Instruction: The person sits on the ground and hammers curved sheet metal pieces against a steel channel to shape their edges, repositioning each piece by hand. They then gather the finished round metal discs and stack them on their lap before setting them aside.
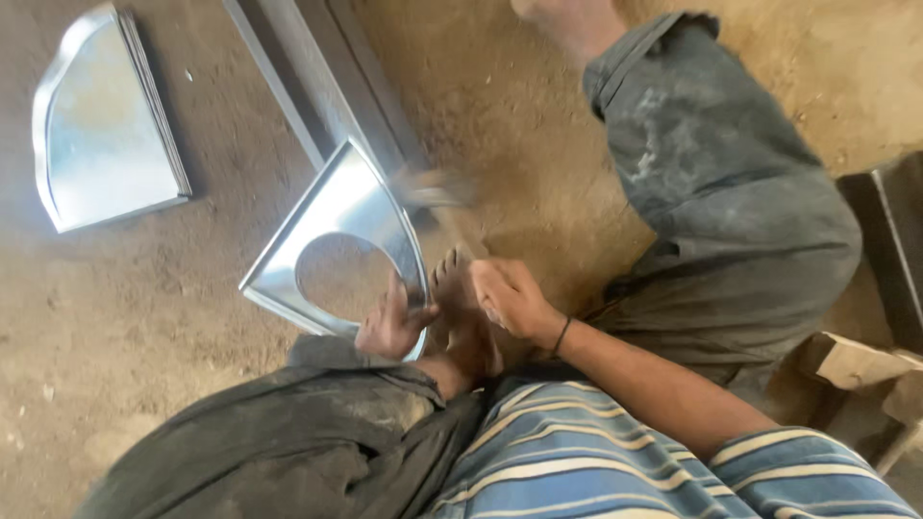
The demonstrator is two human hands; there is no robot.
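Note:
A shiny sheet-metal piece (341, 207) with a round hole cut in it and one curved edge lies on the dirt floor in front of me. My left hand (392, 322) grips its near curved rim and holds it down. My right hand (510, 298) is closed on the handle of a hammer; the hammer head (437, 189) is a motion-blurred streak above the piece's curved edge. My bare foot (461, 308) rests between the two hands, against the metal.
A second similar metal piece (101, 120) without a hole lies at upper left. Long metal bars (322, 72) run from the top edge toward the workpiece. My outstretched trousered leg (711, 163) fills the right. A dark box (894, 240) stands at far right.

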